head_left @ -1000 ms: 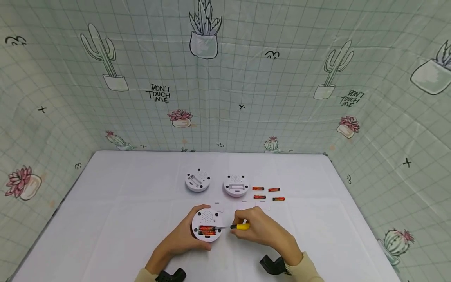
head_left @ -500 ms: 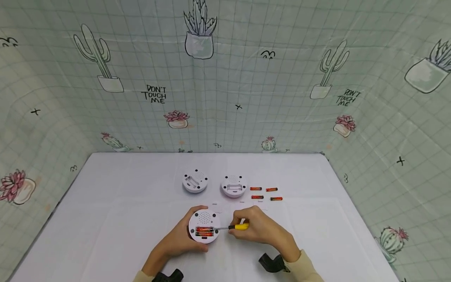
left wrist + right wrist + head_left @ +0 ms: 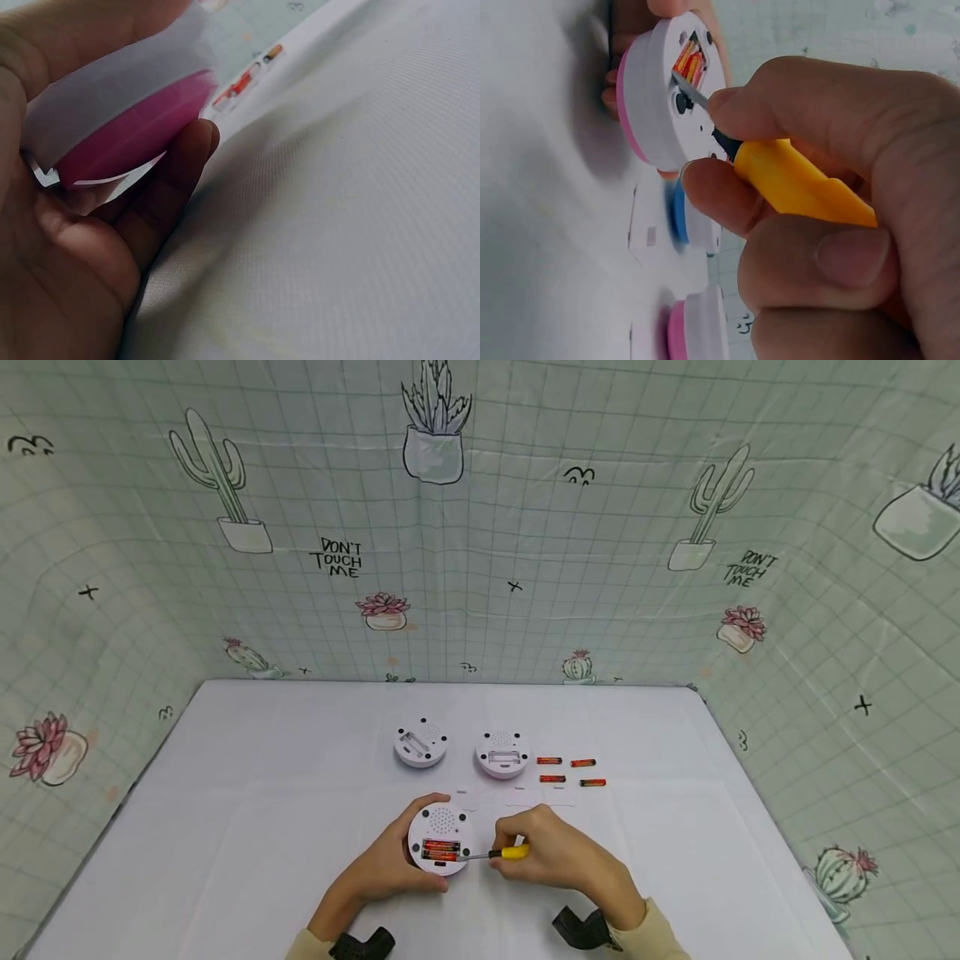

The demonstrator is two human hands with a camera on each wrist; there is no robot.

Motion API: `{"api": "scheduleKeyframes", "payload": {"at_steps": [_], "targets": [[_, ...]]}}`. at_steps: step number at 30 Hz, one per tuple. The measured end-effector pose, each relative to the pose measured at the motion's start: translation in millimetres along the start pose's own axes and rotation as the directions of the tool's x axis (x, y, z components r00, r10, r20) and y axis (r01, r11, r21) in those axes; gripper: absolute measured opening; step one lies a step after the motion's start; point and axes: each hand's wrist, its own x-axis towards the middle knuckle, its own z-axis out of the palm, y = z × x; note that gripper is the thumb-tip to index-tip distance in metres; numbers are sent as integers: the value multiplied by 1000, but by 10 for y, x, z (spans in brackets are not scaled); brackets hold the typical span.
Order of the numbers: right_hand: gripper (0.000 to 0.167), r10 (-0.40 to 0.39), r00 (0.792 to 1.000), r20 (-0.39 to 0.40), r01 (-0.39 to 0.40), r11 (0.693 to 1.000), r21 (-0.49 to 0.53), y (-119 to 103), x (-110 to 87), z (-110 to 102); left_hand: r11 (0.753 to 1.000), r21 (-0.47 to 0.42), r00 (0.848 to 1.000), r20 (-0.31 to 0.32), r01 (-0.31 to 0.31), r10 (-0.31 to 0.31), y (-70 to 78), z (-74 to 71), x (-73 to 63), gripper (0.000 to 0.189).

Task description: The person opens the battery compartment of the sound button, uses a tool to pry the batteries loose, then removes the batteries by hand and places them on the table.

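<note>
My left hand (image 3: pixel 390 856) grips a round white battery-powered device (image 3: pixel 442 820) around its left side, underside facing up. Its other side is pink (image 3: pixel 142 131), as the left wrist view shows. Two red batteries (image 3: pixel 440 850) lie side by side in its uncovered battery bay. Between thumb and fingers, my right hand (image 3: pixel 553 850) holds a screwdriver (image 3: pixel 802 184) by its yellow handle. In the right wrist view, the screwdriver's metal shaft (image 3: pixel 692 91) reaches the end of the bay by the batteries. From the head view, the tip is at the right end of the lower battery.
Behind my hands, two similar round devices (image 3: pixel 421 743) lie underside up with uncovered bays; the right one (image 3: pixel 502 755) sits beside several loose red batteries (image 3: pixel 552 779). Thin outlines and small labels mark the white tabletop (image 3: pixel 262 793). A patterned cloth (image 3: pixel 465 543) rises behind the table.
The screwdriver tip has shifted slightly toward me, from the right end of the upper battery to that of the lower one. My left hand keeps its grip on the device.
</note>
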Motion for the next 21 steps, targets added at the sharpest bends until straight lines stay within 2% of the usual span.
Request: {"api": "scheduleKeyframes", "payload": {"at_steps": [11,21], "targets": [[15,8,1000,7,-8,999,-50,-71,5,21,999,40,999,-26,35,-34,16,2,-4,109],[17,-31,998,-48,34,997,63,74,0,39,999,27,998,-59,17,-15,15,-34,-5,109]]}}
